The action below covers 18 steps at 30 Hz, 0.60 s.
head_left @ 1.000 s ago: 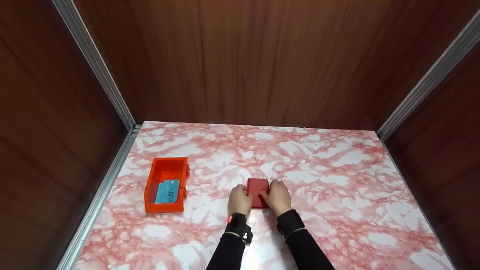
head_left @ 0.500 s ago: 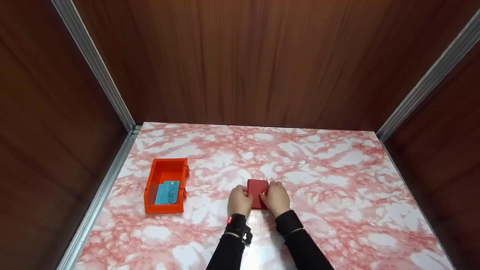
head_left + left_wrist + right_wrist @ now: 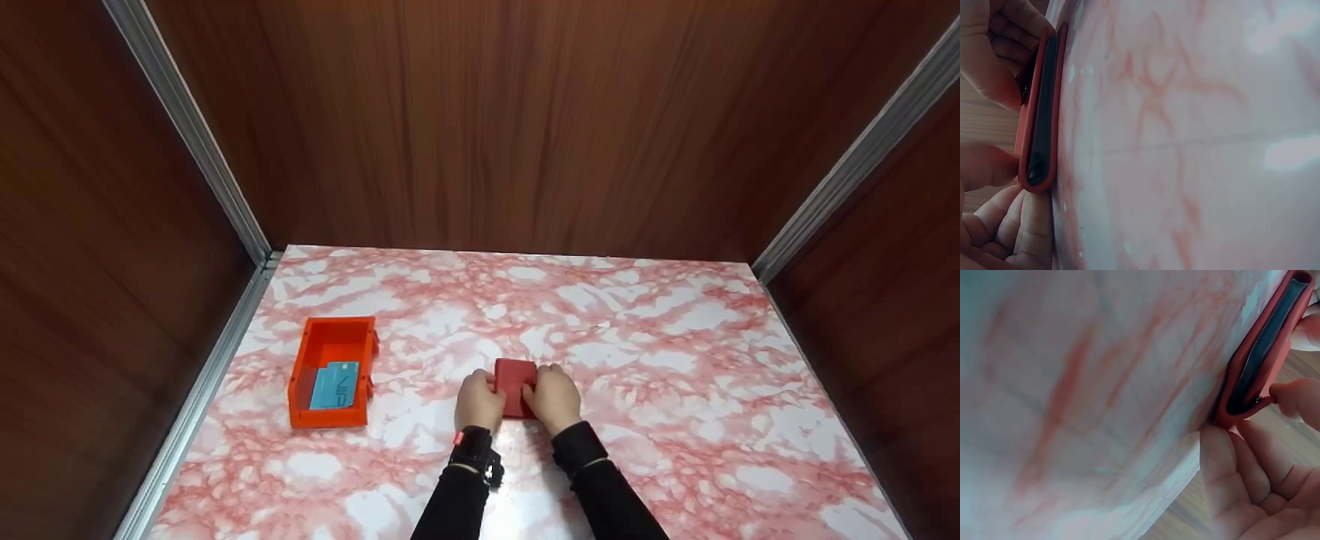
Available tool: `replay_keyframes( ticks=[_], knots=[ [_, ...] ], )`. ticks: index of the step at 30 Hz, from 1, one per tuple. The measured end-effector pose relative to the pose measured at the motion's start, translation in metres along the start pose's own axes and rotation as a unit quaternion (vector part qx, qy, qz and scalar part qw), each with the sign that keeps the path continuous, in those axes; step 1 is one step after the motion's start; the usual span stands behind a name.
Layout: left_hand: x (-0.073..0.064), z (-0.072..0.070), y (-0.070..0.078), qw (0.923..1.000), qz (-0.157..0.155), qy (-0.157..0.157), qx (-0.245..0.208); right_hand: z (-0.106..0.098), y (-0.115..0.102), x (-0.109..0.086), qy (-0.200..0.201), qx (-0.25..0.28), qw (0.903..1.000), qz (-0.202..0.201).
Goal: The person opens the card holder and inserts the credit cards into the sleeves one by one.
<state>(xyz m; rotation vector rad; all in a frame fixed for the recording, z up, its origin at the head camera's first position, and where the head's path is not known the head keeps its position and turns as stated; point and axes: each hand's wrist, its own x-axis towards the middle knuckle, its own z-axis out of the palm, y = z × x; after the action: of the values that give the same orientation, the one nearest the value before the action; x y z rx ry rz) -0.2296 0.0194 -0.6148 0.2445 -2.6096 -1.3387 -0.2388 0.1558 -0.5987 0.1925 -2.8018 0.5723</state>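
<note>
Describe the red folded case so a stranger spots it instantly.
On the marbled tabletop, find the left hand and right hand. The red folded case is between them, held by both. Unlike the orange bin to its left, it is slim and dark inside.

Orange bin (image 3: 330,418) with blue cards (image 3: 337,384) inside, pink-marbled tabletop (image 3: 675,360), brown wood-grain panels (image 3: 480,127), metal rails (image 3: 196,124)

The wallet (image 3: 514,373) is covered in smooth, leather-like material. The bench (image 3: 675,367) is finished glossy; the bin (image 3: 330,419) is made of plastic.
</note>
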Motion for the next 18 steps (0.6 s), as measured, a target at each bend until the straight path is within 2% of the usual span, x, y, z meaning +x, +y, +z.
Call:
replay_keyframes(
  ticks=[9, 18],
  knots=[
    [0.0003, -0.0012, -0.0003, 0.9999, 0.011, -0.006, -0.006, -0.0005, -0.0004, -0.0029, 0.027, -0.020, 0.9992, -0.020],
    [0.0004, -0.0040, 0.0011, 0.9998, 0.017, -0.006, -0.006, -0.0041, -0.0030, -0.0037, 0.034, -0.032, 0.9982, -0.037]
  ],
)
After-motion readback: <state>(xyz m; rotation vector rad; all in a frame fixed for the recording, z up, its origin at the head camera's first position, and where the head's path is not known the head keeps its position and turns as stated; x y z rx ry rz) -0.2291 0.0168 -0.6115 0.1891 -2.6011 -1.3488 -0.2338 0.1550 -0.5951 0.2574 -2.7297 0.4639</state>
